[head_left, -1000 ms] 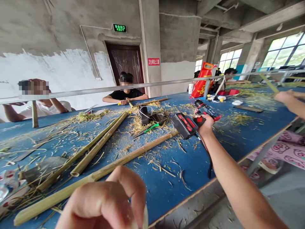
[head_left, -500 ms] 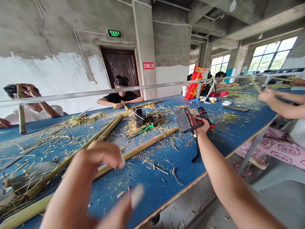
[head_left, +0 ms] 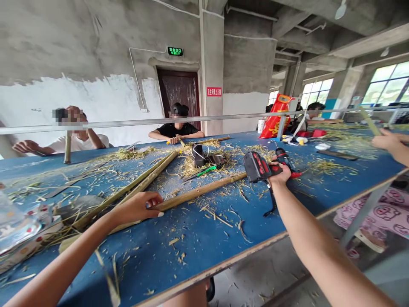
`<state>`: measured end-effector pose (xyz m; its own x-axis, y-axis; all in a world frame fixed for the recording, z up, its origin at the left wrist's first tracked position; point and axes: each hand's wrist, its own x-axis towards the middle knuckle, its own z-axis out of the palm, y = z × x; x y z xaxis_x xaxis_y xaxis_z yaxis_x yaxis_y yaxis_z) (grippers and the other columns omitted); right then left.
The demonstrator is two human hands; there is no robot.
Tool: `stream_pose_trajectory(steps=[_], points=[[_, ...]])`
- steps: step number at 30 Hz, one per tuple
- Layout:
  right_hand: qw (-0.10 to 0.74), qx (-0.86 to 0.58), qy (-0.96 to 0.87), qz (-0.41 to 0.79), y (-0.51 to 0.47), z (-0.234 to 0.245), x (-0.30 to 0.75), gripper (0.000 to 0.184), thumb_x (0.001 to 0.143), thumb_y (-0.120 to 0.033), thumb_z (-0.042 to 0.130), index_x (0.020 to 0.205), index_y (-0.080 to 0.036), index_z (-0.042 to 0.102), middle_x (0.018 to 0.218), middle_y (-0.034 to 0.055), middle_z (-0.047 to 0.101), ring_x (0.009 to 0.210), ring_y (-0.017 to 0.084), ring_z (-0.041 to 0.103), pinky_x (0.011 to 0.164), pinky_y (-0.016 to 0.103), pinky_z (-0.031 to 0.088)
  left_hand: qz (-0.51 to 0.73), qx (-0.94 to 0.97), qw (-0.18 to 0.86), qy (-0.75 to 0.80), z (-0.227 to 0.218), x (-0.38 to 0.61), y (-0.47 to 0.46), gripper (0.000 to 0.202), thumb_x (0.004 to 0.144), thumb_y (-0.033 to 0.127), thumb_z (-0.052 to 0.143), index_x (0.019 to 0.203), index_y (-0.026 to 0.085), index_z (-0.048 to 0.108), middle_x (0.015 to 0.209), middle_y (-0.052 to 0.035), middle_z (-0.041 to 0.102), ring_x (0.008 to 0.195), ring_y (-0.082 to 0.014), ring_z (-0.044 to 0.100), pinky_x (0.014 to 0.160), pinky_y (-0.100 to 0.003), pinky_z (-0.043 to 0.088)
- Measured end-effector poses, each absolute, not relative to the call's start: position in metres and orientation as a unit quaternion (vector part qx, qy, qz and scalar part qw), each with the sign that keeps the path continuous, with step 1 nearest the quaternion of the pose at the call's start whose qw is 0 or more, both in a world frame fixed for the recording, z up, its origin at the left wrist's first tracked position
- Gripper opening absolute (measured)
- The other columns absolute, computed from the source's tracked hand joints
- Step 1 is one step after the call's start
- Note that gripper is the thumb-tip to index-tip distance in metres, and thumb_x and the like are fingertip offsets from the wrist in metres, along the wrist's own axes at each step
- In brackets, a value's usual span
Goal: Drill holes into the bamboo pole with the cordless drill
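Observation:
My right hand is closed round the handle of a black and red cordless drill, held on its side above the table with its battery toward me. A black strap hangs from the drill. On the left, my left hand is curled over a long bamboo pole, thumb on the near side and fingers on the far side. The pole lies slantwise on the blue table, its far end near the drill's battery. Farther back, green-handled scissors rest among shavings beside a black object with a white cord.
More bamboo poles lie to the left, beside a plastic-wrapped bundle. Two people sit across the table, one near an upright bamboo piece. A red bag stands at the back. At right, another person's hands hold a strip.
My left hand has moved forward and down from near the camera, where it was open, onto the bamboo pole. The view has swung left. The drill stays in my right hand.

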<state>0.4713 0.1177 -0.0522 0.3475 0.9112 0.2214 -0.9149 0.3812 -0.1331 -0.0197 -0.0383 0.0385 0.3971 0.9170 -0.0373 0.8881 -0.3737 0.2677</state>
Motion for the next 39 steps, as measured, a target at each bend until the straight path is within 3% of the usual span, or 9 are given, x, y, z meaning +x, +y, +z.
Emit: stream_pose_trajectory(steps=[6,11,16,23,28,32,35,39], points=[[0.830,0.027,-0.139,0.540,0.105,-0.042,0.467,0.030,0.055,-0.015,0.039,0.083,-0.016,0.047,0.078,0.0000,0.055,0.049,0.005,0.048,0.056,0.023,0.051,0.143,0.839,0.069,0.521,0.029,0.012,-0.036,0.042,0.070,0.050,0.055,0.094,0.015,0.058,0.085,-0.0052,0.061,0.074,-0.0159,0.054,0.068,-0.027,0.042],[0.842,0.034,-0.197,0.501,0.104,-0.046,0.469,0.029,0.054,-0.016,0.043,0.083,-0.018,0.047,0.077,-0.0020,0.056,0.049,0.006,0.049,0.056,0.024,0.051,0.118,0.836,0.174,0.506,0.047,-0.025,-0.033,0.045,0.070,0.044,0.058,0.105,0.016,0.055,0.094,-0.0044,0.061,0.081,-0.0145,0.055,0.071,-0.024,0.043],[0.837,0.112,-0.153,0.513,0.107,-0.047,0.472,0.039,0.055,-0.011,0.039,0.092,-0.020,0.050,0.077,-0.0015,0.057,0.046,0.006,0.049,0.049,0.022,0.050,0.063,0.799,0.280,0.528,0.056,-0.066,-0.037,0.037,0.068,0.040,0.061,0.094,0.014,0.058,0.087,-0.0032,0.062,0.078,-0.0138,0.054,0.068,-0.021,0.042],[0.735,0.223,-0.070,0.636,0.097,-0.042,0.472,0.045,0.060,-0.009,0.039,0.099,-0.026,0.053,0.074,0.0016,0.058,0.047,0.014,0.054,0.047,0.029,0.051,0.086,0.796,0.286,0.527,0.052,-0.057,-0.037,0.035,0.065,0.037,0.063,0.090,0.013,0.062,0.084,-0.0032,0.063,0.075,-0.0133,0.054,0.068,-0.021,0.042],[0.711,0.197,-0.144,0.660,0.101,-0.043,0.465,0.053,0.057,-0.012,0.044,0.109,-0.021,0.047,0.079,-0.0001,0.054,0.046,0.007,0.049,0.052,0.025,0.053,0.104,0.788,0.285,0.536,0.045,-0.059,-0.031,0.040,0.065,0.040,0.063,0.094,0.013,0.062,0.085,-0.0052,0.065,0.074,-0.0146,0.055,0.066,-0.022,0.042],[0.669,0.263,-0.143,0.680,0.097,-0.039,0.461,0.052,0.060,-0.014,0.046,0.110,-0.027,0.047,0.080,-0.0025,0.053,0.045,0.005,0.045,0.051,0.024,0.051,0.129,0.795,0.277,0.524,0.042,-0.053,-0.028,0.041,0.066,0.041,0.063,0.097,0.013,0.061,0.089,-0.0056,0.065,0.077,-0.0148,0.055,0.069,-0.022,0.043],[0.518,0.474,0.056,0.710,0.086,-0.034,0.456,0.045,0.065,-0.012,0.047,0.106,-0.032,0.050,0.088,-0.0021,0.054,0.047,0.004,0.047,0.047,0.021,0.050,0.134,0.800,0.271,0.518,0.041,-0.044,-0.030,0.041,0.067,0.042,0.062,0.096,0.013,0.061,0.090,-0.0053,0.064,0.078,-0.0144,0.055,0.070,-0.022,0.043],[0.081,0.720,0.352,0.593,0.072,-0.028,0.451,0.046,0.070,-0.001,0.039,0.103,-0.030,0.050,0.099,0.0012,0.053,0.061,0.004,0.056,0.052,0.016,0.051,0.119,0.807,0.234,0.530,0.039,-0.033,-0.033,0.042,0.069,0.047,0.058,0.094,0.015,0.062,0.089,-0.0030,0.064,0.077,-0.0139,0.054,0.069,-0.021,0.041]])
